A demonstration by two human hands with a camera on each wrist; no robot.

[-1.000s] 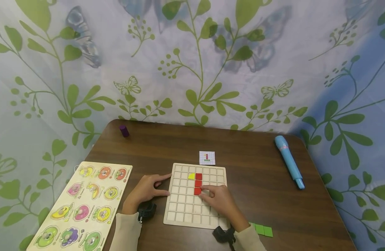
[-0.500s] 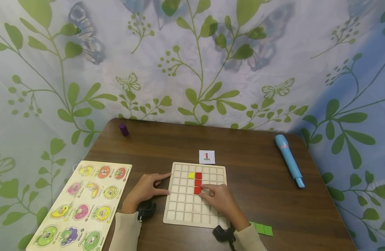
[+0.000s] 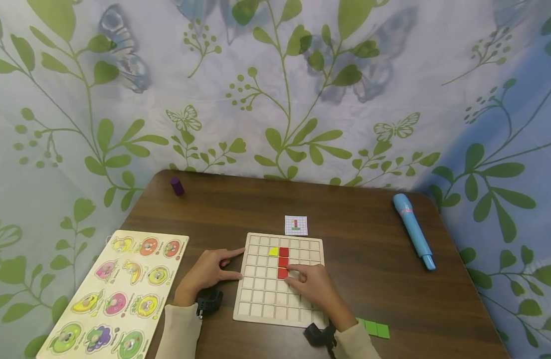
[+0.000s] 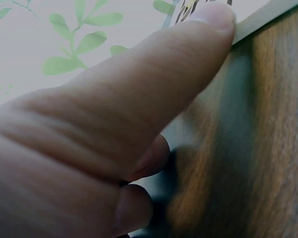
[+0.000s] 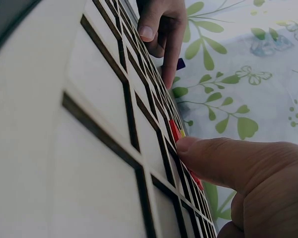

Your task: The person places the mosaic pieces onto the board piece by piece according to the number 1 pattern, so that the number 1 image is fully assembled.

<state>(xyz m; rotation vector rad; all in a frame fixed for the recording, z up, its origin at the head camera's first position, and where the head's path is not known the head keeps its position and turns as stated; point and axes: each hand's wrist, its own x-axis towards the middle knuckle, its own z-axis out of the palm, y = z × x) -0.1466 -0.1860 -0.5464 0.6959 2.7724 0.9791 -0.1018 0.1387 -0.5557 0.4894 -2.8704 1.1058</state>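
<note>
A wooden grid board (image 3: 253,309) lies on the table with one yellow tile (image 3: 274,252) and a column of red tiles beside it. My left hand (image 3: 206,270) is at the board's left edge, thumb and index finger straight and spread apart, the other fingers curled under. Thumb and index finger of my right hand (image 3: 313,284) pinch the lowest red tile (image 3: 282,273) at its right side. In the right wrist view the thumb (image 5: 208,153) overlaps the red pieces; that index finger is hidden. The left thumb (image 4: 139,79) fills much of the left wrist view.
A small pattern card (image 3: 295,225) lies just beyond the board. Several green tiles (image 3: 373,327) rest by the right sleeve. A fruit peg puzzle (image 3: 167,279) stands at left, a purple cylinder (image 3: 177,186) at the back left, a blue microphone-shaped toy (image 3: 414,232) at right.
</note>
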